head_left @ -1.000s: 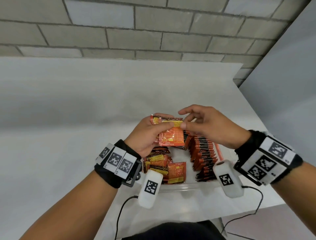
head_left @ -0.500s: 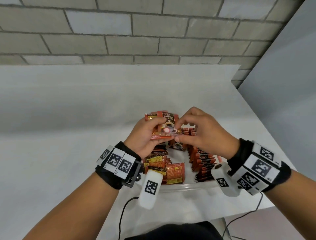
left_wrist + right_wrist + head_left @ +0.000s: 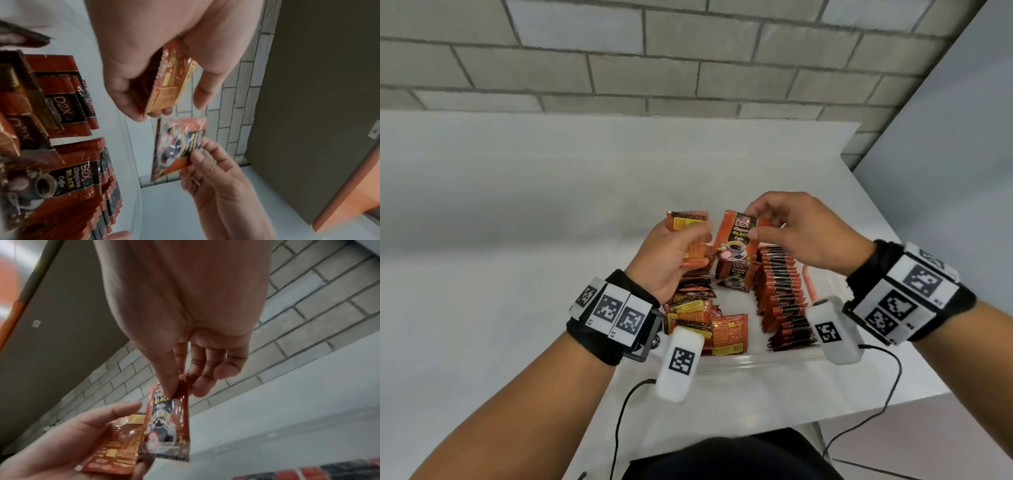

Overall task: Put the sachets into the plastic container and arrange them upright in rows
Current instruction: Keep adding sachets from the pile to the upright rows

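My left hand (image 3: 681, 246) grips a small stack of orange sachets (image 3: 690, 240) above the clear plastic container (image 3: 750, 359), their yellow-printed backs towards me. My right hand (image 3: 784, 226) pinches one sachet (image 3: 736, 236) by its top corner, front side showing, just right of the stack. The left wrist view shows the stack (image 3: 170, 84) between thumb and fingers, the single sachet (image 3: 176, 146) below it. In the right wrist view the pinched sachet (image 3: 166, 423) hangs from thumb and finger. Inside the container an upright row of sachets (image 3: 780, 294) fills the right side, and loose sachets (image 3: 709, 322) lie jumbled on the left.
The container sits on a white table (image 3: 517, 240) near its front right corner. A grey brick wall (image 3: 654, 61) runs behind the table. An orange strip (image 3: 808, 284) lies along the container's right side. Cables (image 3: 887, 387) hang from the wrist cameras over the table edge.
My right hand has drawn one sachet off the stack in my left hand and turned it face up. The two hands have moved slightly apart.
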### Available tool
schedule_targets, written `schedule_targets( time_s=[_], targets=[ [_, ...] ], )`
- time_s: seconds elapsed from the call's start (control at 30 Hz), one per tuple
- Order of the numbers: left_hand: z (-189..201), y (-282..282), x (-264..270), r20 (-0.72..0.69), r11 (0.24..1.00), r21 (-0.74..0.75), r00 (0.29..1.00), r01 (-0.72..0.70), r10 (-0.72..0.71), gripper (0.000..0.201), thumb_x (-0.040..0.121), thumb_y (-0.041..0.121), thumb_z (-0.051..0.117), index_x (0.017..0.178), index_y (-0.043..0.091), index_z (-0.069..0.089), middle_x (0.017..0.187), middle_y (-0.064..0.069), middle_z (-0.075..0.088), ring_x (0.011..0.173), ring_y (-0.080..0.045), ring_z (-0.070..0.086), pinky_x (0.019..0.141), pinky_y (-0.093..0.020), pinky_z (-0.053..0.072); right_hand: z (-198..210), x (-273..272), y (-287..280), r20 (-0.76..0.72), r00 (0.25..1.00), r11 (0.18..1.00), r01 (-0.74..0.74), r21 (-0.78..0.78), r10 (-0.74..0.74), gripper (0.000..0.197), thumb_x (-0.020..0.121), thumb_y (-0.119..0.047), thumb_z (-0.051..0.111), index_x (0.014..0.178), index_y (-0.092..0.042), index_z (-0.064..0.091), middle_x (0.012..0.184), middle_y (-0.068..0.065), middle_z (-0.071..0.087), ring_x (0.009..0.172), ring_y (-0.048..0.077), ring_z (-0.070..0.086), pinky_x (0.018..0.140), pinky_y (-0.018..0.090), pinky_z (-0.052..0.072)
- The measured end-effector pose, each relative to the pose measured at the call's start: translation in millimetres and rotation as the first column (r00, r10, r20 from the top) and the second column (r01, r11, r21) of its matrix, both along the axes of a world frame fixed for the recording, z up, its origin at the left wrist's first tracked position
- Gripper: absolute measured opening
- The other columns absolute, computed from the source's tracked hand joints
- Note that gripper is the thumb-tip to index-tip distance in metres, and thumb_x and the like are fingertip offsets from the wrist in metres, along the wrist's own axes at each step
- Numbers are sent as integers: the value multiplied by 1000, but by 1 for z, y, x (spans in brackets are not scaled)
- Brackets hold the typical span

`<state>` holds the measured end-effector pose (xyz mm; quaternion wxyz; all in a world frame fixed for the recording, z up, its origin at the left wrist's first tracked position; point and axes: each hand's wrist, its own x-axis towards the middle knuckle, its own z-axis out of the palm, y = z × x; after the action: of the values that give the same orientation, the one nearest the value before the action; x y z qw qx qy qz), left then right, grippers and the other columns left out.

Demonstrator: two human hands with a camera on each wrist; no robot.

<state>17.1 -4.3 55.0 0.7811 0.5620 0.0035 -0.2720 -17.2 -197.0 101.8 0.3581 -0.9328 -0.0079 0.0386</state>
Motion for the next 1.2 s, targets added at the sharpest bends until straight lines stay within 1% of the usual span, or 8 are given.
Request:
schedule_targets(
  time_s=[0.13, 0.23, 0.3, 0.4, 0.5, 0.67, 0.93, 1.2],
  targets=[
    [-5, 11, 4, -43, 998, 11, 997, -70, 70, 24, 91, 18, 60, 114, 13, 60, 81, 0, 62, 74, -11, 61, 70, -28, 47, -18, 0, -7, -99, 995, 984, 14, -175, -32, 10, 85, -18, 68, 91, -25, 63, 84, -5, 64, 73, 10, 58, 60, 20, 41],
    [-7, 16, 4, -53, 997, 6, 995, -82, 82, 18, 90, 19, 60, 108, 16, 62, 81, -1, 64, 77, -13, 60, 73, -30, 47, -34, 2, -3, -196, 980, 926, -85, -368, 12, 11, 85, -18, 66, 95, -20, 63, 86, -3, 63, 77, 14, 58, 63, 20, 42],
    [-8, 18, 4, -57, 997, -2, 995, -78, 78, 15, 90, 19, 60, 105, 17, 63, 81, -1, 64, 77, -13, 60, 74, -31, 46, -42, 5, -1, -254, 966, 888, -154, -434, 44, 6, 85, -16, 63, 90, -20, 62, 78, -6, 62, 71, 13, 56, 63, 24, 41],
    [-10, 23, 3, -65, 997, -22, 995, -78, 77, 15, 91, 19, 59, 105, 16, 63, 81, -1, 64, 75, -14, 60, 71, -30, 47, -49, 8, 1, -308, 950, 840, -209, -500, 53, 5, 86, -16, 63, 86, -21, 61, 72, -12, 54, 69, 13, 53, 57, 21, 35],
    [-11, 26, 3, -72, 996, -24, 994, -90, 88, 21, 91, 19, 60, 110, 14, 62, 83, -2, 64, 75, -14, 61, 68, -29, 47, -53, 11, 2, -331, 942, 804, -240, -544, 57, 9, 87, -17, 62, 96, -14, 64, 85, -4, 60, 80, 17, 57, 64, 22, 37],
    [-13, 31, 4, -81, 994, -37, 992, -100, 96, 24, 91, 18, 59, 114, 12, 62, 81, -2, 65, 73, -13, 62, 67, -28, 48, -56, 13, 6, -364, 930, 764, -277, -583, 60, 10, 87, -19, 63, 96, -15, 64, 89, 0, 63, 82, 19, 58, 67, 25, 41],
    [-16, 29, 5, -80, 995, -35, 992, -97, 94, 22, 90, 19, 59, 111, 13, 63, 81, -2, 66, 74, -15, 63, 67, -30, 50, -60, 15, 10, -330, 936, 693, -319, -647, 123, 9, 86, -15, 60, 80, -18, 53, 72, -3, 50, 70, 20, 51, 50, 22, 31],
    [-17, 26, 4, -94, 993, -45, 990, -107, 102, 25, 90, 19, 60, 114, 12, 62, 79, -1, 67, 72, -15, 63, 67, -30, 50, -59, 14, 11, -322, 930, 599, -360, -715, 175, 11, 87, -13, 52, 80, -19, 46, 79, 1, 52, 72, 24, 54, 57, 27, 36]
  ],
)
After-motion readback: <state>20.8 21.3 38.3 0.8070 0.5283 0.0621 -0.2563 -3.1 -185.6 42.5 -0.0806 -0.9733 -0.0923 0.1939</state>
